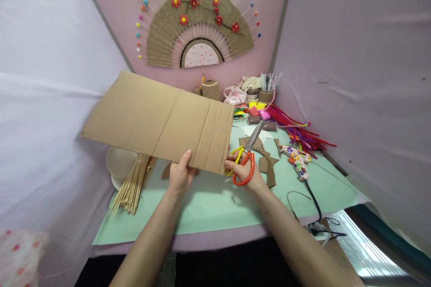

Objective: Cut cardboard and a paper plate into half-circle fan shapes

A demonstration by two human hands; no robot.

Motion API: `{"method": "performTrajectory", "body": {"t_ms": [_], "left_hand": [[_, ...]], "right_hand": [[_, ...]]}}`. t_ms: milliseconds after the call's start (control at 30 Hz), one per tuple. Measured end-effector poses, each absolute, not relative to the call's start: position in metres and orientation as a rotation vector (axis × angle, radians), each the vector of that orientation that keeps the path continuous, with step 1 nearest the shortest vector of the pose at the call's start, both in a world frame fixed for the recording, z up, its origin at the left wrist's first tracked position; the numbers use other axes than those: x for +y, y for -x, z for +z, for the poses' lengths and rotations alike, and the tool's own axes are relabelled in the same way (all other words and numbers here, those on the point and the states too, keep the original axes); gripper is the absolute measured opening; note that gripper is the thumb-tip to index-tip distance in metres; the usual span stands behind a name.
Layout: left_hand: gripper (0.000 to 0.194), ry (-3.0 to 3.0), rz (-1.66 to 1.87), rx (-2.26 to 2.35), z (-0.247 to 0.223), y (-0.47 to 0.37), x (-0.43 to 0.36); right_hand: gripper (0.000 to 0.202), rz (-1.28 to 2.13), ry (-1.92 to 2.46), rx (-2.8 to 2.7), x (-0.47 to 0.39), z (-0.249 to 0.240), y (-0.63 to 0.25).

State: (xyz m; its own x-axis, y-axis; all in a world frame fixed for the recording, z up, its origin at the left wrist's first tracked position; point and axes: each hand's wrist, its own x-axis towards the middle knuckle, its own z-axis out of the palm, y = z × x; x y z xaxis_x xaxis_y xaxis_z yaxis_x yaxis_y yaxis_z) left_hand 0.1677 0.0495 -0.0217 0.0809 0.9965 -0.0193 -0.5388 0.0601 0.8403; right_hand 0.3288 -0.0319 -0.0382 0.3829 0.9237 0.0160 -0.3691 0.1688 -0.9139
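A large creased cardboard sheet (161, 121) is held up above the table, tilted down toward the right. My left hand (181, 174) grips its lower edge, thumb on top and fingers hidden underneath. In my right hand (245, 172) are scissors (253, 136) with one red-orange and one yellow handle loop, blades pointing up and away. The right thumb and fingers are also at the sheet's lower right corner; whether they pinch it I cannot tell. Cut cardboard scraps (269, 168) lie just beyond the right hand.
Bamboo sticks (131, 186) and a pale bowl (119, 161) sit at the left. A patterned glue gun (298, 161) with a black cord lies right, below colourful pipe cleaners (296, 128). Twine (211, 89) and clay packets (259, 112) stand behind. A decorated cardboard fan (202, 9) hangs on the back wall.
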Motion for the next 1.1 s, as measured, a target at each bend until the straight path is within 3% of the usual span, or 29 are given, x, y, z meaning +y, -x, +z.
{"method": "performTrajectory", "body": {"t_ms": [333,567,1100], "left_hand": [[0.048,-0.793,1.231,0.780,-0.019,-0.157,0.055],[0.049,-0.835,1.094,0.772,-0.025,-0.149,0.059],[0.047,-0.891,0.981,0.743,-0.023,-0.133,0.074]], "right_hand": [[0.048,1.039,0.878,-0.603,-0.032,-0.046,-0.316],[0.047,0.861,0.903,-0.533,-0.024,-0.034,-0.332],[0.051,0.903,0.702,-0.403,-0.022,-0.025,-0.340]]}}
